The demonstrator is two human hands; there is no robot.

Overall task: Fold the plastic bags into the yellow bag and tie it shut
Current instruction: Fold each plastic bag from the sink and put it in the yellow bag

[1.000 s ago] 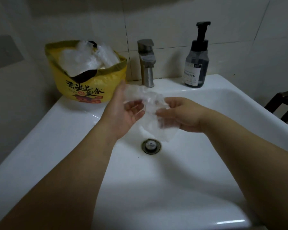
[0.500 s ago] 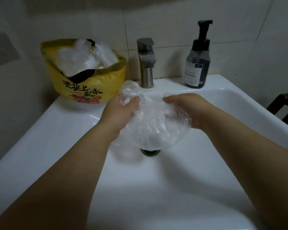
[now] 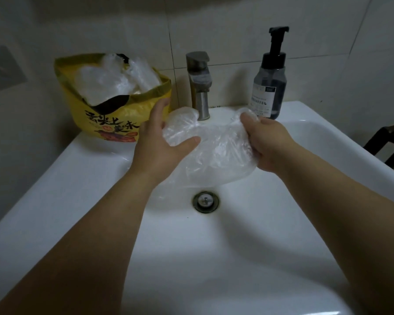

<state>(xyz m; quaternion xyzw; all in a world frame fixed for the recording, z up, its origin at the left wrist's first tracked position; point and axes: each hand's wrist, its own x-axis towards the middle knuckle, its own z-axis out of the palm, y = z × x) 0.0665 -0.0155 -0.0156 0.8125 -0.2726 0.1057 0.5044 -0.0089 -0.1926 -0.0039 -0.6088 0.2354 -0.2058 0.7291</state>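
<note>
A white sink (image 3: 305, 142) is filling most of the view, its drain (image 3: 205, 201) sitting near center. At 10 o'clock the yellow bag (image 3: 114, 123) is standing open on the sink's ledge, holding crumpled clear plastic bags (image 3: 114, 80). Above the basin, 1 clear plastic bag (image 3: 216, 153) is stretching between both hands: the left hand (image 3: 162, 142) is pinching its left end, the right hand (image 3: 268, 144) is clutching its right end. A faucet (image 3: 199, 87) is standing at 12 o'clock, a soap dispenser (image 3: 270, 85) at 1 o'clock.
</note>
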